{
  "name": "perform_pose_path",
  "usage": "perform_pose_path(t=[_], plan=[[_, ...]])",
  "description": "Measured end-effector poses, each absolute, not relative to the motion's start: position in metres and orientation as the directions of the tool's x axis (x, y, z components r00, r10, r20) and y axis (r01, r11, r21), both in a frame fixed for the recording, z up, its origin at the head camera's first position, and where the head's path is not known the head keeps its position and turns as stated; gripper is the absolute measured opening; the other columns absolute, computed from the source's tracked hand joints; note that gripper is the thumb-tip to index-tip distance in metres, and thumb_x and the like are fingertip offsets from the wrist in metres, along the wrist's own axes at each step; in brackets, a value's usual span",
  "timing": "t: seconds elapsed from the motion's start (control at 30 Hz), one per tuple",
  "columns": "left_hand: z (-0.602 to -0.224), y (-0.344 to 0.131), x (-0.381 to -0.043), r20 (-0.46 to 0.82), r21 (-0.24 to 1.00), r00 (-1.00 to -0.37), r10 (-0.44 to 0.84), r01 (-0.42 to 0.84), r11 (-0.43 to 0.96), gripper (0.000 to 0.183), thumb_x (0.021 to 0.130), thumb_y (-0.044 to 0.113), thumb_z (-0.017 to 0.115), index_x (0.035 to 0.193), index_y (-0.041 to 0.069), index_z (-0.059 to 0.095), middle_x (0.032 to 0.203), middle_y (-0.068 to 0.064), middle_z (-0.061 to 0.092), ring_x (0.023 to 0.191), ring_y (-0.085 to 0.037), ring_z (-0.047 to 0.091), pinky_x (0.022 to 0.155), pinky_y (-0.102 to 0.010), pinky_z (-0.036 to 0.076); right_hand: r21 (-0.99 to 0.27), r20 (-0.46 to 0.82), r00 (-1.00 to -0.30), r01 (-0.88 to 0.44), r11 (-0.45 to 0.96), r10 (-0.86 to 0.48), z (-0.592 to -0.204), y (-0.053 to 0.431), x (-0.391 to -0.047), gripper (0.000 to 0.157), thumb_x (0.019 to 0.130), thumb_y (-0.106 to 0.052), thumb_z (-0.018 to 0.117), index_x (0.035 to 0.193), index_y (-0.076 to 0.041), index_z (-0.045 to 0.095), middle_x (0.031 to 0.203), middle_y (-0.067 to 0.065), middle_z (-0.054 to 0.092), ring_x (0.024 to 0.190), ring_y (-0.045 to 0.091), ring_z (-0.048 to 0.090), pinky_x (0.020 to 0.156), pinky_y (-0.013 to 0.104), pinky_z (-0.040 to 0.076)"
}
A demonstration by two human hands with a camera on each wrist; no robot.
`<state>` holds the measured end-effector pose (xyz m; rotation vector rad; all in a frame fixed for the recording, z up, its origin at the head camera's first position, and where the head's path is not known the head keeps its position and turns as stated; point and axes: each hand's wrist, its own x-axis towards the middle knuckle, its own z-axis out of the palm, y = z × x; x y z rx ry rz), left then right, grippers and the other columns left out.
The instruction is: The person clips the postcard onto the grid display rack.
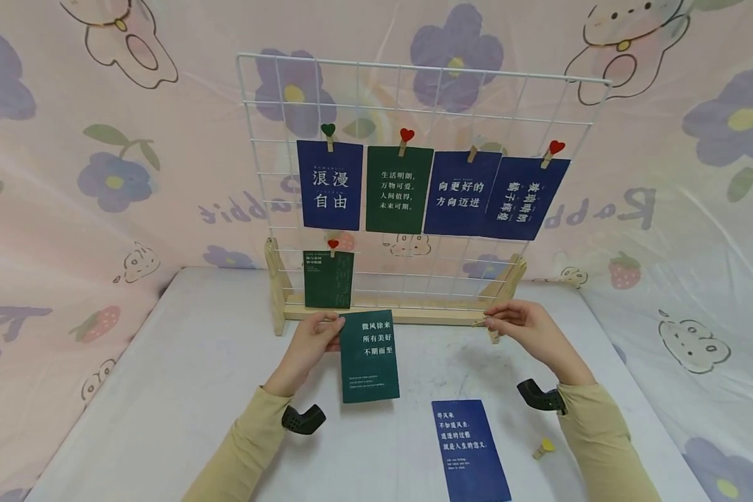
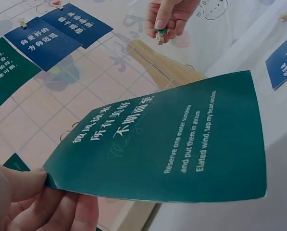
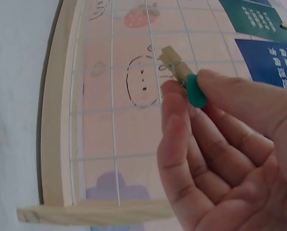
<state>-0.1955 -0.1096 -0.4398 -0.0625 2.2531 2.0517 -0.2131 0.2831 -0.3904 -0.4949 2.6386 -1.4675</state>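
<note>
Between thumb and fingers my left hand (image 1: pixel 314 343) pinches a dark green card (image 1: pixel 369 362) by its upper left edge, held in front of the rack's base. My right hand (image 1: pixel 527 331) pinches a small wooden clothespin (image 3: pixel 177 65) with a green end (image 3: pixel 196 91), near the rack's right foot. Behind both stands a white wire grid rack (image 1: pixel 427 275) on a wooden base (image 1: pixel 414 317). Clipped in its upper row are a blue card (image 1: pixel 330 185), a green card (image 1: pixel 399 189) and two more blue cards. Below them hangs a smaller green card (image 1: pixel 328 279).
On the white table (image 1: pixel 226 362) lie a blue card (image 1: pixel 470 453) at the front and a yellow-ended clothespin (image 1: pixel 543 447) to its right. Pink patterned cloth (image 1: pixel 132 230) hangs behind the rack and along the sides.
</note>
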Motion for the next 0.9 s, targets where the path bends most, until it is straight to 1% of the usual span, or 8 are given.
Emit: perform_pose_path(t=[0.07,0.2,0.33,0.5,0.57,0.7,0.83,0.9], plan=[[-0.436,-0.109,-0.197,-0.084,0.993,-0.996,0.039,-0.081,0.091,0.018,0.097,0.018,0.059,0.107,0.003,0.059,0.09,-0.012,0.07,0.075,-0.02,0.065,0.076,-0.041,0.057,-0.838,0.098,-0.942,-0.252,0.484,-0.32,-0.389,0.279,-0.215,0.028,0.092,-0.016,0.066,0.111,0.005,0.063,0.1,0.019,0.068,0.083,0.02,0.066,0.07,0.027,0.055],[-0.428,-0.107,-0.2,-0.064,0.994,-0.997,0.048,-0.06,0.094,0.015,0.097,0.016,0.059,0.105,0.004,0.059,0.092,-0.013,0.07,0.077,-0.021,0.065,0.075,-0.037,0.057,-0.834,0.116,-0.934,-0.277,0.477,-0.338,-0.386,0.271,-0.219,0.028,0.092,-0.014,0.066,0.112,0.006,0.063,0.103,0.02,0.067,0.089,0.025,0.067,0.075,0.027,0.056],[-0.424,-0.104,-0.205,-0.048,0.995,-0.998,0.046,-0.043,0.095,0.017,0.096,0.015,0.06,0.107,0.002,0.061,0.095,-0.013,0.07,0.079,-0.022,0.065,0.077,-0.035,0.057,-0.841,0.123,-0.924,-0.29,0.457,-0.361,-0.381,0.263,-0.222,0.026,0.092,-0.012,0.065,0.111,0.006,0.063,0.102,0.018,0.068,0.091,0.03,0.067,0.077,0.033,0.057],[-0.42,-0.1,-0.21,-0.008,0.995,-0.999,0.053,-0.003,0.1,0.022,0.095,0.018,0.062,0.108,0.0,0.064,0.098,-0.014,0.069,0.082,-0.024,0.064,0.081,-0.036,0.056,-0.854,0.128,-0.918,-0.294,0.43,-0.375,-0.376,0.251,-0.224,0.021,0.092,-0.01,0.065,0.109,0.003,0.065,0.099,0.016,0.068,0.088,0.027,0.068,0.075,0.037,0.057],[-0.418,-0.098,-0.212,0.009,0.994,-0.999,0.05,0.015,0.111,0.023,0.094,0.019,0.063,0.108,0.001,0.065,0.098,-0.013,0.069,0.082,-0.023,0.064,0.081,-0.034,0.056,-0.852,0.138,-0.917,-0.303,0.428,-0.374,-0.374,0.247,-0.225,0.021,0.092,-0.011,0.066,0.108,0.002,0.065,0.099,0.015,0.069,0.087,0.025,0.068,0.074,0.034,0.057],[-0.415,-0.094,-0.217,0.045,0.991,-0.998,0.034,0.049,0.124,0.02,0.093,0.017,0.064,0.107,0.003,0.067,0.096,-0.01,0.069,0.08,-0.023,0.064,0.078,-0.032,0.056,-0.841,0.167,-0.911,-0.331,0.428,-0.376,-0.371,0.237,-0.228,0.022,0.092,-0.012,0.066,0.11,0.001,0.066,0.1,0.015,0.068,0.087,0.026,0.067,0.074,0.032,0.057],[-0.413,-0.091,-0.223,0.086,0.989,-0.996,0.024,0.089,0.118,0.018,0.092,0.016,0.065,0.106,0.005,0.069,0.094,-0.009,0.069,0.081,-0.024,0.064,0.076,-0.031,0.056,-0.833,0.177,-0.907,-0.345,0.431,-0.383,-0.368,0.229,-0.231,0.026,0.092,-0.014,0.066,0.113,0.001,0.065,0.105,0.014,0.067,0.089,0.026,0.066,0.076,0.031,0.056],[-0.412,-0.09,-0.226,0.108,0.987,-0.994,0.014,0.109,0.115,0.018,0.092,0.017,0.066,0.105,0.005,0.069,0.094,-0.008,0.069,0.082,-0.025,0.063,0.076,-0.031,0.057,-0.836,0.178,-0.907,-0.344,0.427,-0.381,-0.366,0.225,-0.233,0.028,0.092,-0.015,0.066,0.114,0.001,0.065,0.107,0.014,0.067,0.09,0.025,0.066,0.077,0.028,0.055]])
